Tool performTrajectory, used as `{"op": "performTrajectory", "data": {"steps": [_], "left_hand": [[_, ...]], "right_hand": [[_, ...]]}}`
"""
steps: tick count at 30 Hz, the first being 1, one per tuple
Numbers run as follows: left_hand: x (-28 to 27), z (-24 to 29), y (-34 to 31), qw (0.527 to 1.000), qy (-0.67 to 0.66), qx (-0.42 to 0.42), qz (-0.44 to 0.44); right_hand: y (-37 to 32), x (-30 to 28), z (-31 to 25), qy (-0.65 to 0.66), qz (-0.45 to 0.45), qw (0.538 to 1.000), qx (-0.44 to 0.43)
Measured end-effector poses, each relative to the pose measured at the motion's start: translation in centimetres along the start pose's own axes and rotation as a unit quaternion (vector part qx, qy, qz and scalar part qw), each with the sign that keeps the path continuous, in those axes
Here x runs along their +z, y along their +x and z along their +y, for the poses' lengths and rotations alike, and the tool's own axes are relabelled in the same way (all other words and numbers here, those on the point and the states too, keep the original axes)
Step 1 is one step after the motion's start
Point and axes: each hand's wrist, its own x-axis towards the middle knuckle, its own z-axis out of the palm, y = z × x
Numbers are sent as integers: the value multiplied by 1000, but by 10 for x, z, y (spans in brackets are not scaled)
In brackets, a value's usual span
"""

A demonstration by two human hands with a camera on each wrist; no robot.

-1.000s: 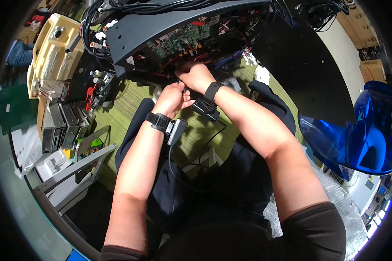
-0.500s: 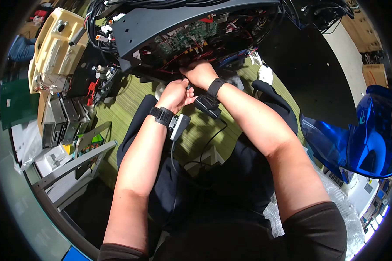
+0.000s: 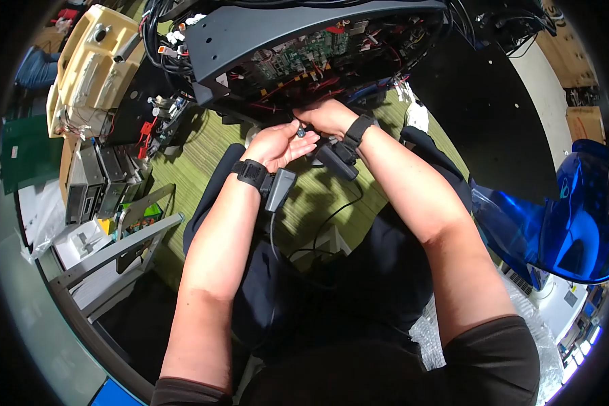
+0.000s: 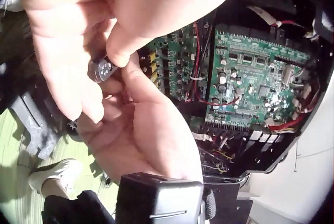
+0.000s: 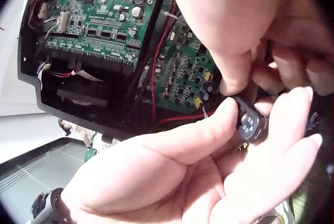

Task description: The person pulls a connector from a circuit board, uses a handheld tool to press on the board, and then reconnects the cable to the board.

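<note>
Between the hands is a small black round connector (image 5: 253,126) with white markings on its end face. The left hand (image 3: 277,143) pinches it between thumb and index finger, its other fingers stretched out, palm up. In the left wrist view the connector (image 4: 100,70) shows its marked end just beside the left thumb tip. The right hand (image 3: 328,119) meets it from the other side, thumb and curled fingers gripping its far end, which those fingers mostly hide. Both hands are just below an open dark housing (image 3: 264,37) with green circuit boards (image 4: 261,85) inside.
Red and black wires (image 5: 156,78) run beside the boards. Black cable bundles (image 3: 157,47) hang at the housing's left. A black panel (image 3: 494,115) and a translucent blue cover (image 3: 555,216) are on the right. A cream plastic shell (image 3: 91,68) and a metal frame (image 3: 128,250) are on the left.
The left hand has turned palm up and its outer fingers have straightened, exposing the connector's end. Hands and housing have shifted slightly right in the head view.
</note>
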Motion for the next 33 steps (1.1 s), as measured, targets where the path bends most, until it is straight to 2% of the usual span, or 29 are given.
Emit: {"op": "performTrajectory", "data": {"steps": [2,4,5,8,12,14,20,33], "left_hand": [[-2,3,-1,1000,-10,-1,-16],[-5,3,-4,999,31,-9,-21],[-7,2,-2,998,63,1,7],[-6,1,-3,999,46,15,22],[-5,-1,0,996,78,26,45],[-5,-3,1,996,71,32,48],[-4,-1,1,995,85,26,51],[-5,0,5,994,86,19,59]], "right_hand": [[-4,1,-7,18,9,1000,18],[-11,2,-15,-31,26,998,43],[-6,4,-8,1,40,998,38],[-4,3,-7,12,24,998,63],[1,4,0,48,25,998,40],[5,4,5,85,18,992,90],[4,2,3,72,-17,992,107],[5,2,2,56,-27,993,98]]}}
